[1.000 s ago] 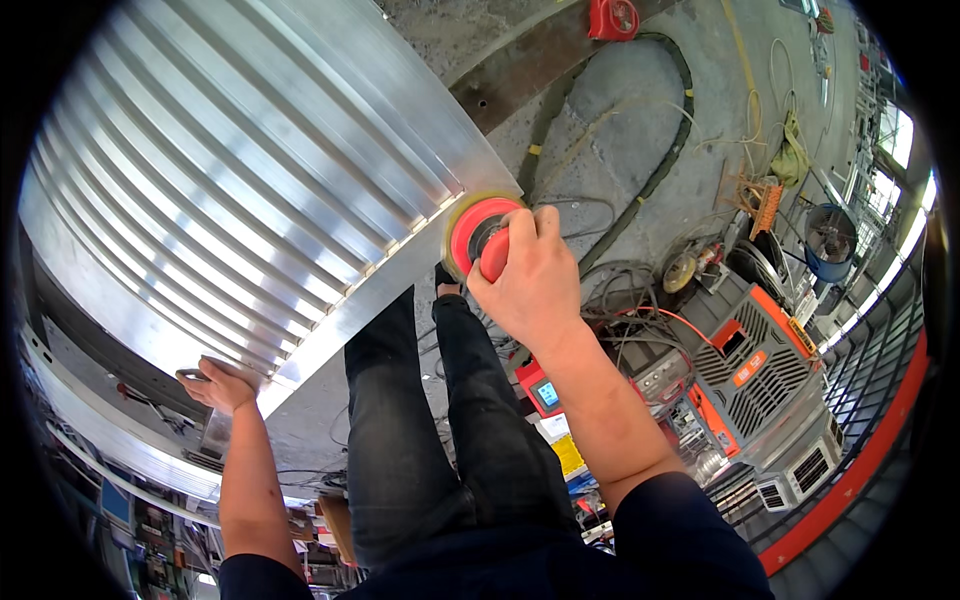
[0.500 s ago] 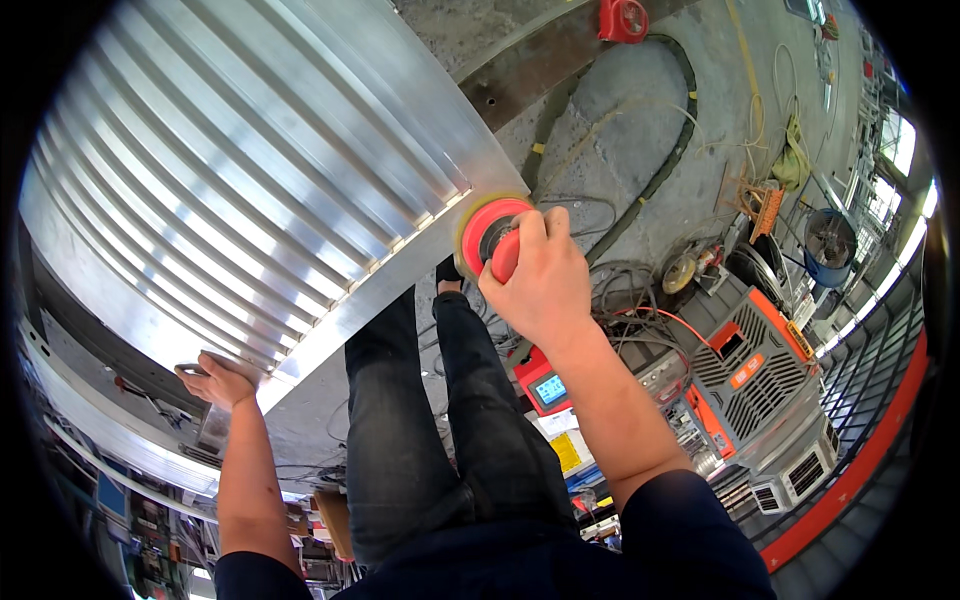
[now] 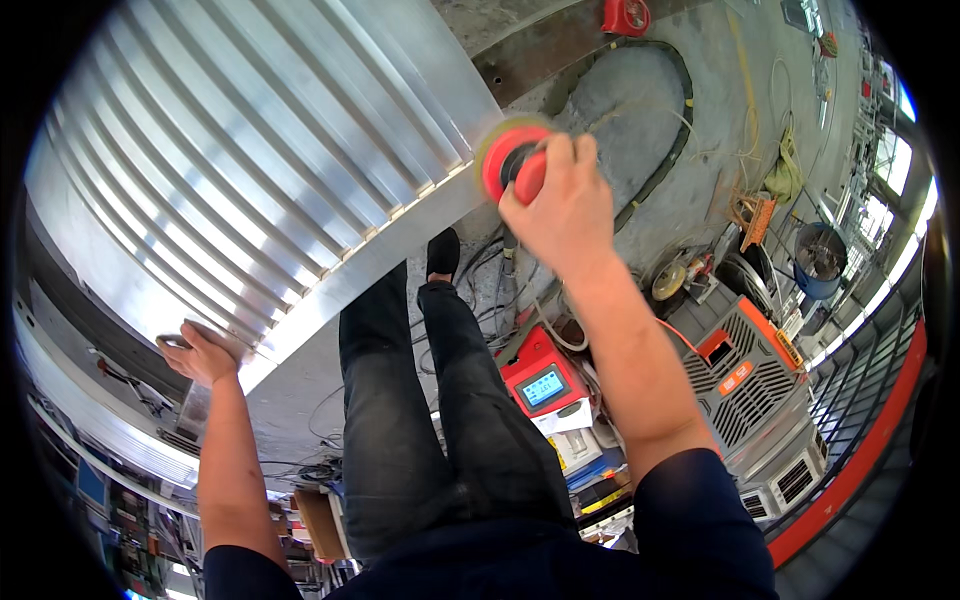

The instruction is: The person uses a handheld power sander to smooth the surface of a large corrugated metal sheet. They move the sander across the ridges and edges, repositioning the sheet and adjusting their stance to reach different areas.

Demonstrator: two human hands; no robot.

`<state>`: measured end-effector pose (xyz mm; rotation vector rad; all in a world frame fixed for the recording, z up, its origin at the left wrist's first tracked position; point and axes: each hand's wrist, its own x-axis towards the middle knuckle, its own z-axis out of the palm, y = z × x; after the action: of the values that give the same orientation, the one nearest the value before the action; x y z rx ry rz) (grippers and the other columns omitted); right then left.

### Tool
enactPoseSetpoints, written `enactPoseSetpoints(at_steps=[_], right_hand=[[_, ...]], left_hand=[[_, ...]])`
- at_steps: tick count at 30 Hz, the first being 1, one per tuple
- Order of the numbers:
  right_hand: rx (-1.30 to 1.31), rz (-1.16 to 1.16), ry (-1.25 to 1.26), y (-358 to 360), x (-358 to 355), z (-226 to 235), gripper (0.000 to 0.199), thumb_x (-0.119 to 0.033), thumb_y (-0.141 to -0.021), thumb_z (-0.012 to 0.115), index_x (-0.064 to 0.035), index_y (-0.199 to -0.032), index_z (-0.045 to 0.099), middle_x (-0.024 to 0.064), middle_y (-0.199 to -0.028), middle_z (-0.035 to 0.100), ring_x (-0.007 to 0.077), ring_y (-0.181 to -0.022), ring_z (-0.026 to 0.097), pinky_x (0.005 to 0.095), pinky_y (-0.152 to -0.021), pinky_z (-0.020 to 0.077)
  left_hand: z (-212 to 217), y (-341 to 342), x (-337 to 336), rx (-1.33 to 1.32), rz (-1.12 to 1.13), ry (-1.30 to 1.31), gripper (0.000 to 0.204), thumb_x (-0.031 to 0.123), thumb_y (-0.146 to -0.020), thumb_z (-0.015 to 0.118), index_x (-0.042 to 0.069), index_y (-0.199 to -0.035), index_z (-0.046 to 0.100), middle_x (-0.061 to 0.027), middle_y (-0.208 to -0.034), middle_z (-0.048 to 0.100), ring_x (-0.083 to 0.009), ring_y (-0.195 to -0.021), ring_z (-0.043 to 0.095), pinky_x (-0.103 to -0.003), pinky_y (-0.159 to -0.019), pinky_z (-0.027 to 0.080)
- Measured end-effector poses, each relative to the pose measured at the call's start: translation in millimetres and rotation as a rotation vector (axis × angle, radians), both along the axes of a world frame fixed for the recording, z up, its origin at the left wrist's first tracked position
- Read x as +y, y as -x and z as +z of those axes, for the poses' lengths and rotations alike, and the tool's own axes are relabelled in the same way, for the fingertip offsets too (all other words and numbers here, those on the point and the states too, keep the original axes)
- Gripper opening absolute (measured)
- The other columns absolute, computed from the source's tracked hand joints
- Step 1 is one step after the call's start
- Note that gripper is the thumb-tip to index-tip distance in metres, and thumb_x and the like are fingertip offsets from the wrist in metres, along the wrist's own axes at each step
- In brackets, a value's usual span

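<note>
A large silver metal panel (image 3: 420,60) with long parallel ribs slopes across the upper left. My right hand (image 3: 565,205) is closed around the knob of a round red disc sander (image 3: 512,150). The sander lies at the panel's right end, its pale disc overlapping the plain border and partly hanging past the edge. Whether the disc spins cannot be told. At the panel's near left corner, my left hand (image 3: 208,358) rests on the metal with its fingers apart. A dark oval beside those fingers is too small to make out.
On my right stand a red unit with a lit screen (image 3: 540,385) and a grey-orange machine (image 3: 745,365). Cables (image 3: 480,260) lie on the floor near my shoe (image 3: 443,252). A dark hose (image 3: 688,90) loops beyond the panel; a blue bucket (image 3: 822,262) stands farther right.
The sander and my right hand have moved up in the view and slightly right, farther over the panel's end. The view has shifted, bringing more of the screen unit and my shoe into sight.
</note>
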<state>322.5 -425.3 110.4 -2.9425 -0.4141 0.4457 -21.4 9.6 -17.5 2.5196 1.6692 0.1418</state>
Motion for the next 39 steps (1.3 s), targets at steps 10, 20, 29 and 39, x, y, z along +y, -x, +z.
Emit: enactPoseSetpoints(at_steps=[10,20,29,39], right_hand=[[-0.194,0.306,0.018,-57,3,-4,0.048,-0.029,-0.074,0.078,-0.0030,-0.106,0.054,0.0199,-0.105,0.056,0.0407,-0.085,0.067,0.0469,-0.072,0.0586],[-0.232,0.426,-0.038,-61,9,4,0.048,-0.022,-0.073,0.075,-0.0034,-0.110,0.052,0.0223,-0.107,0.055,0.0440,-0.094,0.063,0.0501,-0.081,0.0558],[-0.323,0.526,0.005,-65,1,-1,0.048,-0.022,-0.073,0.074,-0.0020,-0.110,0.051,0.0235,-0.108,0.053,0.0447,-0.097,0.060,0.0511,-0.086,0.0522],[-0.280,0.533,0.017,-56,-1,5,0.048,-0.021,-0.072,0.075,-0.0035,-0.110,0.051,0.0224,-0.108,0.053,0.0451,-0.097,0.059,0.0520,-0.085,0.0521]], left_hand=[[4,-12,4,0.051,0.041,-0.024,0.095,0.078,-0.092,0.043,0.009,-0.156,0.032,-0.0236,-0.158,0.032,-0.0403,-0.145,0.034,-0.047,-0.118,0.028],[-3,-9,15,0.033,0.015,-0.090,0.096,0.078,-0.090,0.044,0.008,-0.155,0.037,-0.0248,-0.156,0.037,-0.0385,-0.146,0.034,-0.045,-0.120,0.028],[-4,-10,17,0.038,0.042,-0.094,0.102,0.085,-0.087,0.040,0.012,-0.158,0.034,-0.0255,-0.157,0.035,-0.0402,-0.146,0.035,-0.050,-0.119,0.028],[-15,-4,26,0.016,0.030,-0.163,0.099,0.084,-0.086,0.041,0.013,-0.155,0.040,-0.0192,-0.157,0.040,-0.0354,-0.148,0.033,-0.045,-0.121,0.027]])
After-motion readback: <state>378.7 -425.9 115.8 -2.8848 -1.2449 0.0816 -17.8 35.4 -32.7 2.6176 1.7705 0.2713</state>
